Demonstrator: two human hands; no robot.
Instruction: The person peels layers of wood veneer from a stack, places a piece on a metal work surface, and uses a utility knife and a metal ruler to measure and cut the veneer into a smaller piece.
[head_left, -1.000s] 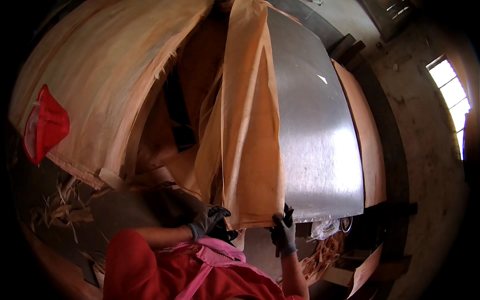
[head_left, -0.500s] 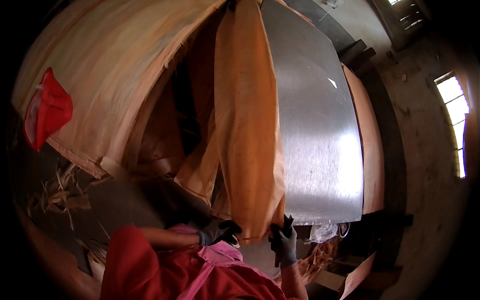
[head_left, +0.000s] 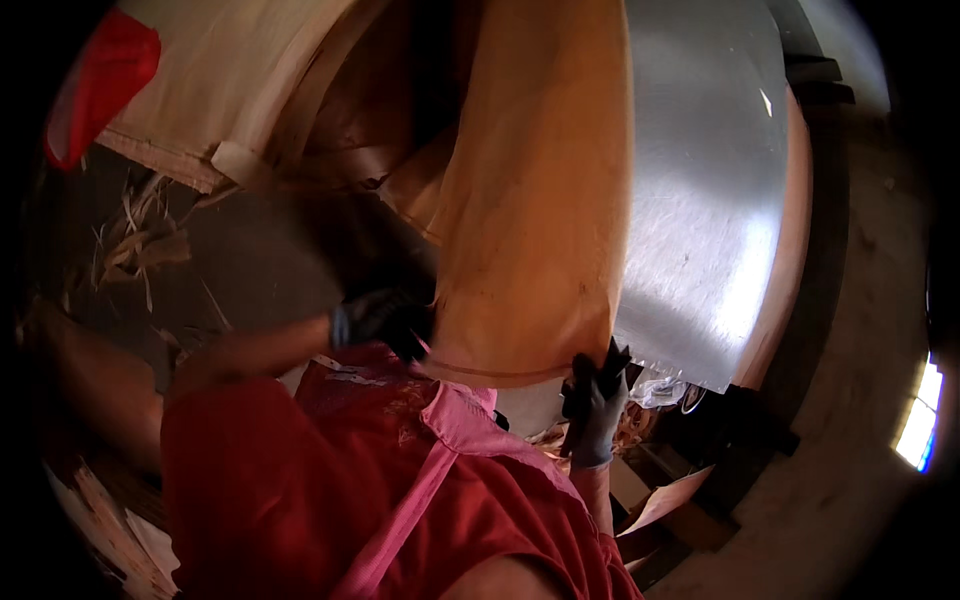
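A long orange-brown sheet of wood veneer (head_left: 540,210) runs from the top of the view down to its near end close to my body. My left hand (head_left: 385,318), in a grey and black glove, is closed on the near left corner. At the near right corner my right hand (head_left: 597,400), gloved likewise, pinches the edge. The sheet bows slightly between them. Its right side lies along a shiny metal plate (head_left: 700,190), hiding part of it. The left hand's fingertips are dark and partly hidden.
A pale veneer stack (head_left: 250,80) stands at the far left, with a red cup-shaped thing (head_left: 110,85) on it. Veneer scraps (head_left: 145,240) litter the floor at left. A clear plastic bag (head_left: 657,390) sits below the plate's near edge, and cardboard (head_left: 668,500) lies at lower right.
My view has tilted down and closer. Both hands still hold the veneer's near end, now spread wider apart, and the sheet's end looks broader and flatter.
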